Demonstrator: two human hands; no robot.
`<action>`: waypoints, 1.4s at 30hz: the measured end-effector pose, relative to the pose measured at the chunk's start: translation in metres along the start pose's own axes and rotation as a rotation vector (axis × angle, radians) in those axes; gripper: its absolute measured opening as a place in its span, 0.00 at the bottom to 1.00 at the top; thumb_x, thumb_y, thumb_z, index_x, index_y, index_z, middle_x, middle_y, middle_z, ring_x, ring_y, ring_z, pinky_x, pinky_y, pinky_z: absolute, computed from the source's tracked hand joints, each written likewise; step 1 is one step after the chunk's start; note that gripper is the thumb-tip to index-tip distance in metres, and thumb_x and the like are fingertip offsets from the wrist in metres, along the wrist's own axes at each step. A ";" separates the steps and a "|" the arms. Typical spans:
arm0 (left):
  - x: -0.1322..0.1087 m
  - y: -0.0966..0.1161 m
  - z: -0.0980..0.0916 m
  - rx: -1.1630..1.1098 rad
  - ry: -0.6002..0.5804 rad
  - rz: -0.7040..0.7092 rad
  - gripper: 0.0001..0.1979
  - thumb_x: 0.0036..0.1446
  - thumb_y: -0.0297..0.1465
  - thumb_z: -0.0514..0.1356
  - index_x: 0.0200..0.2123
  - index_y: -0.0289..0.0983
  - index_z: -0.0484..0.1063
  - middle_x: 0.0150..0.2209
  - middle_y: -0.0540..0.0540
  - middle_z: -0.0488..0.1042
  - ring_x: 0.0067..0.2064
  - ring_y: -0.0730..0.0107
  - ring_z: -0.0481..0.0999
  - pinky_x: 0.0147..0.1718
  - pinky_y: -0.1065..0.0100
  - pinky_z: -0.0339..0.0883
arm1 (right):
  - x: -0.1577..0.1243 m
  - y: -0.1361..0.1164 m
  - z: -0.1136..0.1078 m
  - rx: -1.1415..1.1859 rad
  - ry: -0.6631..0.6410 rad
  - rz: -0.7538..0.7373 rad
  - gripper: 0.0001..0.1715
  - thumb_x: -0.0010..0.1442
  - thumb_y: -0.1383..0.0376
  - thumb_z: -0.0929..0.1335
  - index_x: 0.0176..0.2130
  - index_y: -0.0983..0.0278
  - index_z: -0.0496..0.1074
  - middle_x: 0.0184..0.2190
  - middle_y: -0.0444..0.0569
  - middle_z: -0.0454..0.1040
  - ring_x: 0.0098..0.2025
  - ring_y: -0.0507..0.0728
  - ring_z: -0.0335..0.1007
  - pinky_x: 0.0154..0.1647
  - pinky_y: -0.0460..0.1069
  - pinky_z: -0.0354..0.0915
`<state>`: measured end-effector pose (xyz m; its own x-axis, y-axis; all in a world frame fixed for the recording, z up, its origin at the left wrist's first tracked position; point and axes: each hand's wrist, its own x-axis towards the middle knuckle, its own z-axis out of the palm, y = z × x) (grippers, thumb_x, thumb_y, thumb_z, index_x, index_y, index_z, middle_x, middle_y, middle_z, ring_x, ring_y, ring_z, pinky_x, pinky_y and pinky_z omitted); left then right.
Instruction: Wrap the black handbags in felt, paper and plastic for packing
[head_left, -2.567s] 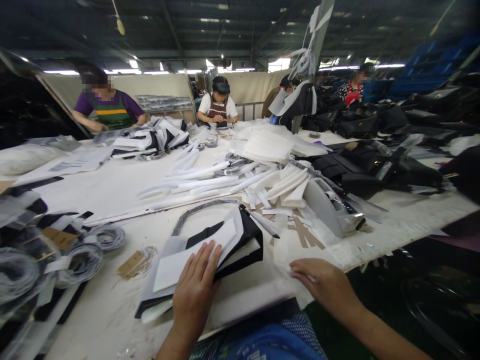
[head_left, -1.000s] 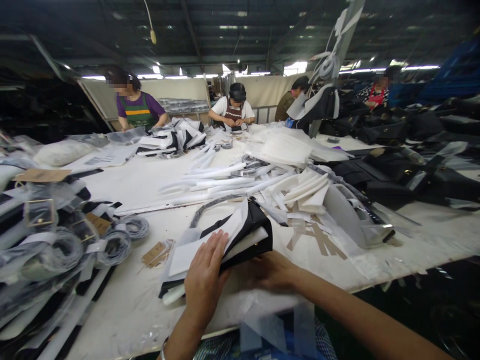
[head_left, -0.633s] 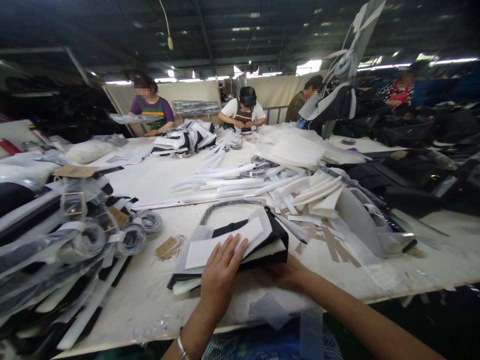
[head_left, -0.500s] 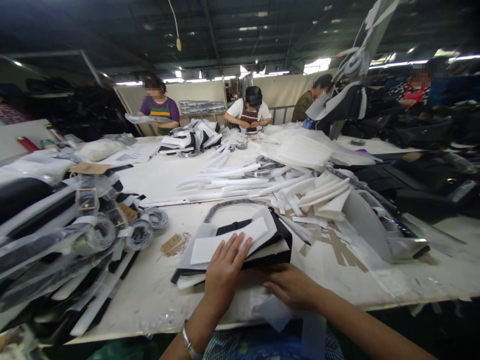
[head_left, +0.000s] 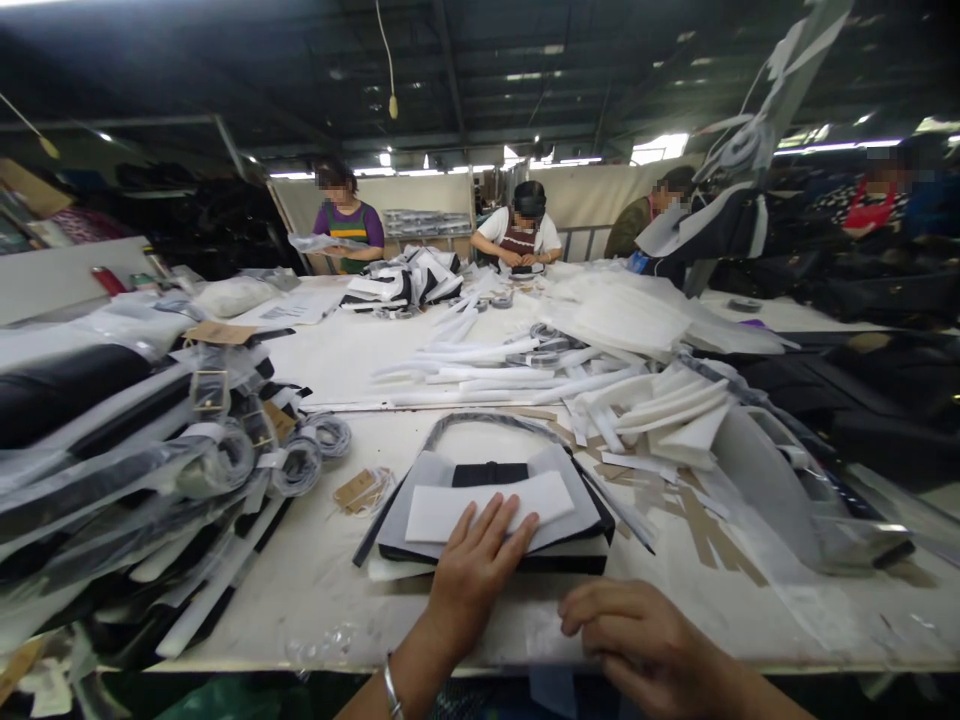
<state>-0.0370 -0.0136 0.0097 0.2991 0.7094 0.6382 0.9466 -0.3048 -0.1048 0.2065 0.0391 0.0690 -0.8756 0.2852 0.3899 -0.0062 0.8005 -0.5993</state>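
Observation:
A black bag (head_left: 592, 560) lies flat on the table, its wrapped handle (head_left: 480, 420) arching toward the far side. White tissue paper (head_left: 551, 465) covers much of it, with a white foam strip (head_left: 435, 512) on top. My left hand (head_left: 476, 560) rests flat on the foam strip, fingers spread. Near the table's front edge, right of the bag's lower corner, my right hand (head_left: 637, 635) is raised with its fingers curled; whether it pinches anything is hard to see. A translucent sheet (head_left: 551, 640) lies just left of that hand.
Wrapped straps and black pieces (head_left: 217, 460) pile up at left. A tagged cord bundle (head_left: 364, 490) lies beside the bag. White foam pieces (head_left: 675, 405) and brown card strips (head_left: 701, 530) lie at right. Several people work beyond, one in a white shirt (head_left: 491, 232).
The bag's right side has settled, and the foam strip and tissue lie straighter over it. My right hand has moved away from the bag's edge, toward me. The camera view has shifted slightly.

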 end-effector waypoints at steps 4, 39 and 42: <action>-0.004 0.008 0.004 0.024 0.000 0.045 0.21 0.70 0.29 0.52 0.64 0.46 0.64 0.64 0.47 0.67 0.64 0.62 0.67 0.63 0.55 0.62 | 0.041 0.010 -0.031 -0.231 0.241 0.253 0.17 0.64 0.72 0.61 0.44 0.60 0.76 0.47 0.52 0.79 0.53 0.59 0.75 0.56 0.54 0.69; -0.031 0.009 -0.017 0.052 -0.017 0.026 0.21 0.72 0.29 0.47 0.65 0.47 0.63 0.62 0.48 0.70 0.63 0.62 0.69 0.68 0.53 0.50 | 0.132 0.123 -0.039 0.209 0.212 0.823 0.34 0.63 0.59 0.70 0.63 0.69 0.61 0.39 0.53 0.80 0.36 0.54 0.77 0.40 0.50 0.73; -0.030 0.008 -0.018 0.049 -0.051 0.032 0.22 0.72 0.29 0.47 0.65 0.46 0.62 0.63 0.48 0.69 0.63 0.62 0.68 0.67 0.53 0.50 | 0.124 0.098 -0.044 0.259 0.257 0.717 0.36 0.60 0.57 0.71 0.62 0.68 0.65 0.40 0.52 0.81 0.40 0.58 0.78 0.45 0.53 0.74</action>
<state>-0.0403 -0.0491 0.0031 0.3334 0.7318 0.5945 0.9410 -0.2967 -0.1625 0.1188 0.1764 0.0892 -0.5702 0.8212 -0.0219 0.3760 0.2371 -0.8958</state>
